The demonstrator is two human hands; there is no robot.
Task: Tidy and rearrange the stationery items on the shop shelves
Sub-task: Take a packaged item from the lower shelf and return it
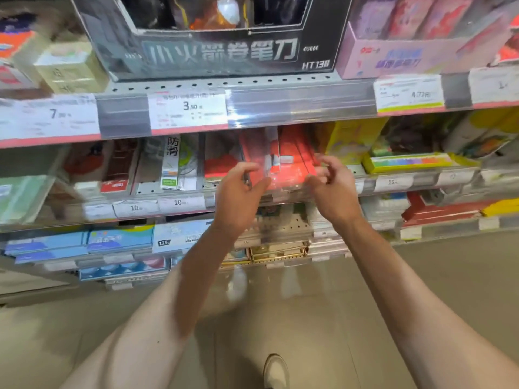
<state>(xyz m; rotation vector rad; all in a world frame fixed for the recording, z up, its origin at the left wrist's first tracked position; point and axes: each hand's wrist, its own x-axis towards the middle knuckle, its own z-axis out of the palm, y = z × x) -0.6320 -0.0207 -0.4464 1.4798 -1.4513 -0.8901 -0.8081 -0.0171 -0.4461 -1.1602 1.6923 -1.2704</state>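
A stack of red packets in clear wrap (289, 164) stands on the second shelf (179, 204), just under the price rail. My left hand (238, 189) grips the stack's left edge, fingers curled over the clear wrap. My right hand (332, 183) is at the stack's right edge, its fingers bent against the wrap; the picture is blurred there and I cannot make out whether it holds the wrap.
A black sharpener display box (213, 49) and a pink box (407, 54) stand on the top shelf. Yellow boxes (407, 161) sit right of the red packets, a white ruler pack (171, 164) to the left. Blue sets (84, 242) fill lower shelves. My shoe (276, 372) is on the floor.
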